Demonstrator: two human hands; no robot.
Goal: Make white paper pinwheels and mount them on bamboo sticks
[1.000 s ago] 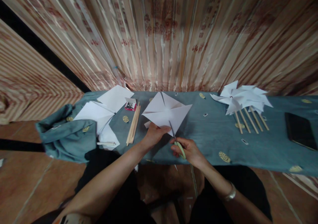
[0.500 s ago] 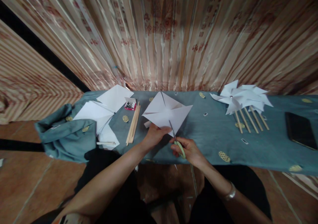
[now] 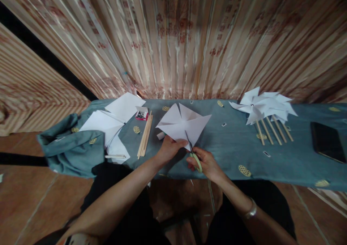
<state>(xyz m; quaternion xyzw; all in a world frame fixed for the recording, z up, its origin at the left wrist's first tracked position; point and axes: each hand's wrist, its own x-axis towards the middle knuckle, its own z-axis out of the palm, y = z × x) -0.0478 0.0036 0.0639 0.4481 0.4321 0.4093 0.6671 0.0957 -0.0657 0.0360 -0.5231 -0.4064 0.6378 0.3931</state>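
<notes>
A white square of paper (image 3: 182, 125), cut along its diagonals, is held just above the blue-green cloth of the table (image 3: 233, 147). My left hand (image 3: 169, 148) pinches its near corner. My right hand (image 3: 206, 161) grips scissors (image 3: 193, 151) with pale green handles, and the blades reach into the paper from its near edge.
Wooden sticks (image 3: 145, 135) and a small red box of pins (image 3: 142, 114) lie left of the paper, beside loose white sheets (image 3: 108, 123). Finished paper pinwheels on sticks (image 3: 264, 111) lie at the right, with a black phone (image 3: 326, 142) beyond them. A striped curtain hangs behind.
The scissors have moved a little farther up into the paper, and my right hand has followed. The paper has shifted slightly to the right.
</notes>
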